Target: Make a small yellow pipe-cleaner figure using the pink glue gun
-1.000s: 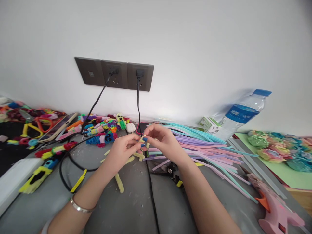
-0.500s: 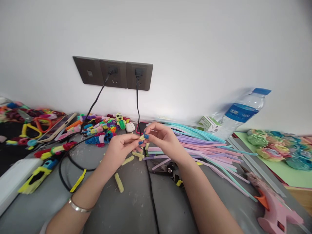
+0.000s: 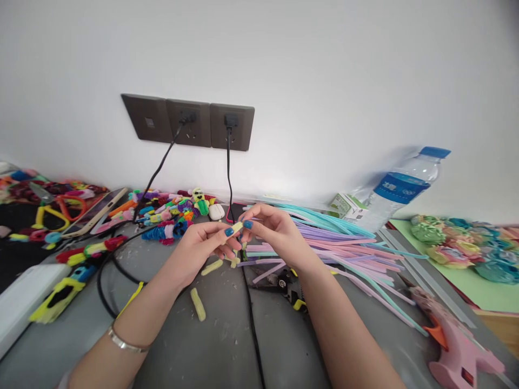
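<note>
Here, yellow piece (image 3: 237, 227) between fingertips (image 3: 229, 232).

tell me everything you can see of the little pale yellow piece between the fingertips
The pale yellow piece is short and narrow, with what looks like a soft, fuzzy surface. It is held up over the grey table, slanting upward to the right. The left grip pinches it, and the right grip seems to hold its upper right end. Both cover parts of it, so its full length cannot be told.
</note>
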`<action>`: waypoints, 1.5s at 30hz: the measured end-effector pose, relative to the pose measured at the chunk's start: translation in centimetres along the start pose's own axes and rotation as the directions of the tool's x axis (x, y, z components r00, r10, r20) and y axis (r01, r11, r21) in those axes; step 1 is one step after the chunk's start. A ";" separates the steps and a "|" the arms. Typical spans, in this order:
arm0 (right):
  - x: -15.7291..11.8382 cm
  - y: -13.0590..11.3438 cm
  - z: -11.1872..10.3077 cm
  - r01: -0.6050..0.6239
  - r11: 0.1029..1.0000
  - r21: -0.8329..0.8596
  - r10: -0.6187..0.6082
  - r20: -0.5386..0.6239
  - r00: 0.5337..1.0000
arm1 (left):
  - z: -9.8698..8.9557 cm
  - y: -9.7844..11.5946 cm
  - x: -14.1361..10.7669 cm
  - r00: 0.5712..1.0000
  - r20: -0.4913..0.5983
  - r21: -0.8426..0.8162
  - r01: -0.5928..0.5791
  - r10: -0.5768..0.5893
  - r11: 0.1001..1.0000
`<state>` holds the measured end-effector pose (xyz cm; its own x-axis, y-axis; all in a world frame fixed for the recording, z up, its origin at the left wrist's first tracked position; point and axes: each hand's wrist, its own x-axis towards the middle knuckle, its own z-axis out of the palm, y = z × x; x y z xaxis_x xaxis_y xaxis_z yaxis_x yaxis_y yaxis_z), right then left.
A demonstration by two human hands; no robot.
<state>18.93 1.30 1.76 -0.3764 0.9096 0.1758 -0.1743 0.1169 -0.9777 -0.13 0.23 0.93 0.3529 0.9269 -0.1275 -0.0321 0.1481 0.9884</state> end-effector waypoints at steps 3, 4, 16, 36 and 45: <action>0.1 0.1 0.1 -0.019 1.000 0.005 0.019 -0.019 1.000 | -0.1 -0.2 0.1 1.000 0.005 0.046 -0.018 0.018 0.999; 0.1 0.1 0.1 -0.023 1.000 0.007 0.023 -0.024 0.999 | -0.1 -0.2 0.1 1.000 0.003 0.046 -0.020 0.020 0.999; 0.0 0.3 -0.1 0.004 0.999 0.037 -0.005 0.027 1.000 | 0.1 0.2 0.0 0.994 0.038 -0.150 0.110 -0.105 0.982; -0.3 0.3 -1.0 -0.268 0.914 0.304 0.210 0.210 0.955 | 0.1 0.6 -0.1 0.965 0.164 -0.200 0.237 -0.206 0.951; -0.3 0.3 -0.5 -0.201 0.938 0.281 0.164 0.152 0.975 | 0.0 0.7 -0.2 0.975 0.137 -0.146 0.195 -0.176 0.970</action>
<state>19.44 1.32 1.37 -0.5339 0.8451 0.0289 -0.3432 -0.1853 -0.9208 -0.18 0.19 1.68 0.4777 0.8304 -0.2868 -0.0983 0.3749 0.9218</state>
